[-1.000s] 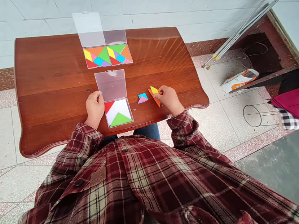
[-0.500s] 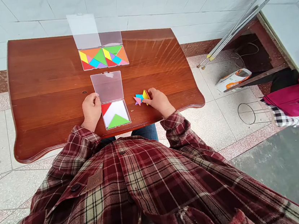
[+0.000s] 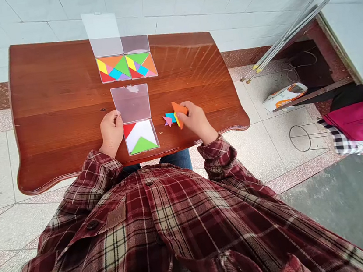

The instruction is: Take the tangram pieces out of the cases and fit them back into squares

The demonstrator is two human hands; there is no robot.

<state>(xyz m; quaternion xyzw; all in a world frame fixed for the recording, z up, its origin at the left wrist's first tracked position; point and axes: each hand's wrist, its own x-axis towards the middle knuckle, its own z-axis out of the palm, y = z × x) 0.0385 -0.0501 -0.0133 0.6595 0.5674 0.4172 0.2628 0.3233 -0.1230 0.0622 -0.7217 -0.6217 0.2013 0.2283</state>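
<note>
An open clear tangram case (image 3: 157, 134) lies near the table's front edge, with a red piece (image 3: 129, 129) and a green triangle (image 3: 143, 145) on its white base. My left hand (image 3: 111, 129) is closed at the case's left side, its fingertips on the edge near the hinge. My right hand (image 3: 196, 120) pinches an orange triangle (image 3: 178, 107), tilted up off the table. Right beside it are a yellow piece (image 3: 177, 119), a blue square (image 3: 170, 117) and a pink triangle (image 3: 167, 121); a sliver of purple shows under the pink one.
Two filled tangram cases (image 3: 112, 69) stand open, side by side, at the back of the brown wooden table (image 3: 52, 103). A tiled wall rises behind. On the right are crutches (image 3: 273, 49), a white-and-orange bag (image 3: 285, 95), a wire ring stand (image 3: 300, 138) and a seated person (image 3: 360, 114).
My right hand has lifted the orange triangle from the loose pieces and tipped it up, shifting slightly right. My left hand stays at the case. The person on the right has moved an arm.
</note>
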